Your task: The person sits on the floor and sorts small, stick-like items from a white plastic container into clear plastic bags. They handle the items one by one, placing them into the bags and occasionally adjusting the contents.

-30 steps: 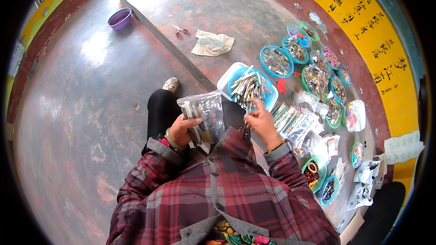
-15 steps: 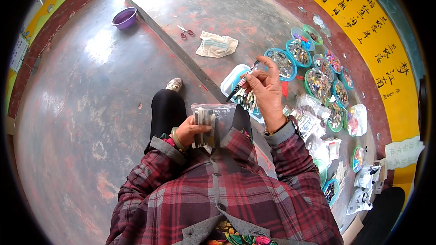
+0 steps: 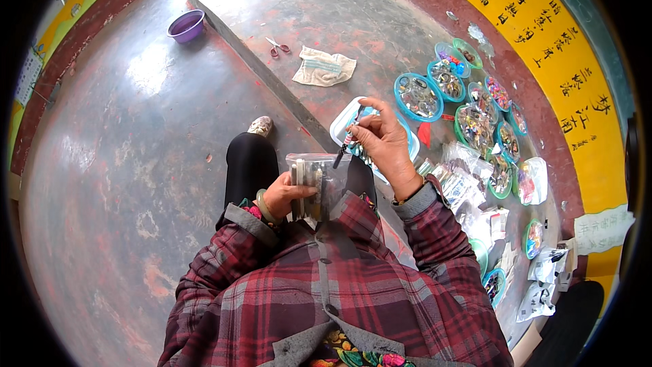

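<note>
My left hand is closed around a clear plastic zip bag, held upright in front of my lap. Several slim pale and dark sticks stand inside it. Between thumb and fingers, my right hand pinches a slender pen-like stick, dark at the ends with a patterned pinkish-white middle. Its lower end is by the bag's top right corner; whether it touches the plastic I cannot tell. Behind that hand sits a white and blue tub, partly hidden, with more sticks in it.
To the right, several round baskets hold small mixed goods, with plastic packets beside them. A striped cloth, red-handled scissors and a purple basin lie farther off. A raised floor edge runs diagonally.
My right hand has moved left and down with the pen-like stick, from over the tub to the bag's top corner. The left hand and bag have stayed put.
</note>
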Demonstrator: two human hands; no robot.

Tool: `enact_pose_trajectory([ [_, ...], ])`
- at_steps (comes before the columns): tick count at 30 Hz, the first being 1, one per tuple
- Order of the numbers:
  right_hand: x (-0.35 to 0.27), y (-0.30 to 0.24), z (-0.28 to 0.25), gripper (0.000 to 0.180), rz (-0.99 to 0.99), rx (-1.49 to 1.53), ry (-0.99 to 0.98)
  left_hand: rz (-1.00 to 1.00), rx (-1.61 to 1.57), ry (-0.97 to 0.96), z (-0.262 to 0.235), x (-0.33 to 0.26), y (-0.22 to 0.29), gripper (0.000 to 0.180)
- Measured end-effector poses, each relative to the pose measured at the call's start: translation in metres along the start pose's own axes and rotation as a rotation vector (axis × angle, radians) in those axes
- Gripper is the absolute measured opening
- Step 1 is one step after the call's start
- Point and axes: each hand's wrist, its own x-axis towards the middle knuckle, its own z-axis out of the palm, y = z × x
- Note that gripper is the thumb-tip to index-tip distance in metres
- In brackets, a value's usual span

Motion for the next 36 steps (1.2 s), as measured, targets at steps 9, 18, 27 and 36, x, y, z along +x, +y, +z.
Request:
enact_pose_trajectory([
  [9, 0.01, -0.003, 0.007, 0.045, -0.043, 0.103, 0.106, 0.002, 0.015, 0.005, -0.003, 0.001, -0.003, 0.056],
  [18, 0.007, -0.005, 0.008, 0.044, 0.051, 0.01, -0.037, -0.004, 0.015, -0.003, -0.006, 0.0, -0.004, 0.056],
  [27, -0.001, 0.007, 0.008, 0.034, 0.15, -0.15, -0.172, 0.068, -0.082, 0.004, -0.001, 0.002, -0.001, 0.055],
  [36, -0.012, 0.021, 0.012, 0.027, -0.005, -0.335, -0.32, 0.056, -0.111, 0.031, -0.006, 0.0, -0.004, 0.05],
])
